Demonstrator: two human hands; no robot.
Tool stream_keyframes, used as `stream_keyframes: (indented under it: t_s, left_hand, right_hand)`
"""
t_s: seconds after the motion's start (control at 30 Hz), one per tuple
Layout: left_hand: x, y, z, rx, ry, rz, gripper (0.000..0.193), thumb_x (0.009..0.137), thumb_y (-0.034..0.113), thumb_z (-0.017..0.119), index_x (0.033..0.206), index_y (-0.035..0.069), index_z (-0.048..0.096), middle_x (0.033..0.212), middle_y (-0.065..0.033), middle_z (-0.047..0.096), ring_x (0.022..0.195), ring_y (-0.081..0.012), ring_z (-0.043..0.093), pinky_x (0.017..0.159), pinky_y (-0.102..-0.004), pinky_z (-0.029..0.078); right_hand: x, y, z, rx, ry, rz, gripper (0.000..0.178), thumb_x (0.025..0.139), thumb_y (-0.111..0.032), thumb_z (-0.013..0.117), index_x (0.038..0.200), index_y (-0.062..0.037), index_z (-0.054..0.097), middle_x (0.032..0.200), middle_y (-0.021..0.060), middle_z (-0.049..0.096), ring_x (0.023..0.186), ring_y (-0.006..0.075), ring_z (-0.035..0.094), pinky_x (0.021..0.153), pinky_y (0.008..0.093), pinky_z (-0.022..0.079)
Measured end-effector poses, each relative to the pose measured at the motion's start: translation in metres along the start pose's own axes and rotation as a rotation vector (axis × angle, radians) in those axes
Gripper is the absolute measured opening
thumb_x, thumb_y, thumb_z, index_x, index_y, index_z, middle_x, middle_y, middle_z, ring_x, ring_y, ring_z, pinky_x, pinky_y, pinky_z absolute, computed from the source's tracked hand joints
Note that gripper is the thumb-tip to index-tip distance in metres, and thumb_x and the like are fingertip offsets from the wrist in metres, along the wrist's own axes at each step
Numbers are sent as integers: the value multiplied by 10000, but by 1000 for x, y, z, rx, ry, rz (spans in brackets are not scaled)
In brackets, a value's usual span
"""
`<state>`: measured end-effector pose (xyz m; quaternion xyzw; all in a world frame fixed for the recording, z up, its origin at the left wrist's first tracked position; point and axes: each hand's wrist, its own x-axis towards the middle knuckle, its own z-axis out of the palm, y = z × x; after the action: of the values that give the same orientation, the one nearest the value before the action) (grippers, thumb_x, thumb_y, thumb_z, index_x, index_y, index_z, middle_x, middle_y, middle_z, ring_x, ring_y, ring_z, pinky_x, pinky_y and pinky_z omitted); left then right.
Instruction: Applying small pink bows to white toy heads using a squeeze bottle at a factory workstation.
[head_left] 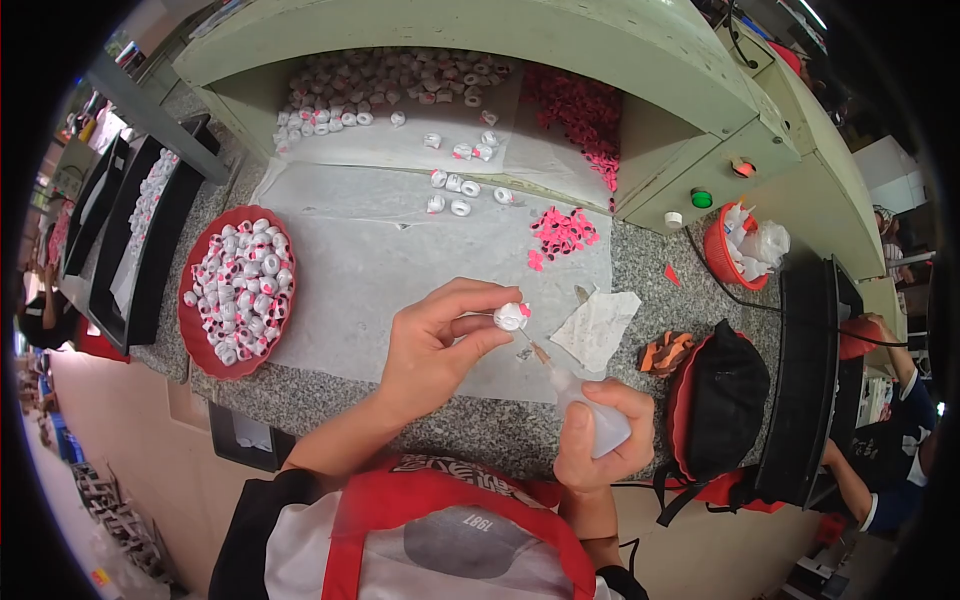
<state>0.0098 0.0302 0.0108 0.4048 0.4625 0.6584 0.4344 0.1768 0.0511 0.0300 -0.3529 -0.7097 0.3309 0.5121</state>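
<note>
My left hand [440, 335] pinches a small white ring-shaped part [510, 316] with a pink piece on it, held above a white paper sheet [370, 270]. My right hand [600, 430] grips a small translucent squeeze bottle [590, 410]; its thin nozzle [540, 352] points up toward the white part and stops just short of it. A few loose white parts [462, 190] and a little heap of pink pieces [562, 232] lie farther back on the paper.
A red plate [190, 330] heaped with finished white-and-pink parts sits at the left. More white parts [380, 85] and pink pieces [580, 110] fill the shelf at the back. A folded tissue [597, 328], a black bag [725, 400] and a red basket [712, 262] lie right. Another person sits at far right.
</note>
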Motion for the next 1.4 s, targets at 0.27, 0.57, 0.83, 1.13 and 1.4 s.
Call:
stream_keyframes:
  t_s: [0.27,0.57,0.83,1.13,1.4]
  left_hand:
    - [-1,1,-1,-17,-4,1,302,735,-138,529,1029,-66,533,1062,-157,510,981,-215,532,837,-294,471]
    - [-1,-2,-1,-15,-26,-10,309,735,-127,537,1037,-62,535,1060,-149,514,979,-206,533,827,-289,470]
    - [8,-23,-5,-110,101,-225,366,728,-75,582,1085,-35,517,923,-120,607,836,-182,600,762,-269,471]
    - [11,-40,20,-137,29,-274,365,734,-76,576,1091,-41,508,925,-121,610,850,-174,603,763,-257,471]
    - [10,-54,34,-40,58,-197,306,758,-63,563,1059,-21,531,918,-96,601,824,-103,569,708,-208,465]
  right_hand:
    - [1,1,4,-25,3,-5,197,738,-151,605,843,-2,530,773,93,559,673,132,523,611,236,422]
    - [10,3,7,-55,-49,-131,194,711,-100,604,854,4,525,710,99,579,556,155,540,514,238,428]
    - [16,62,-29,373,192,720,219,720,-140,608,822,36,527,788,74,561,684,175,555,600,259,447]
    - [4,121,-12,-745,-217,308,159,682,-139,640,771,-14,600,722,144,588,661,271,581,626,356,441]
    - [22,57,-10,242,-25,487,98,665,15,657,726,19,580,683,10,549,622,74,497,562,207,398]
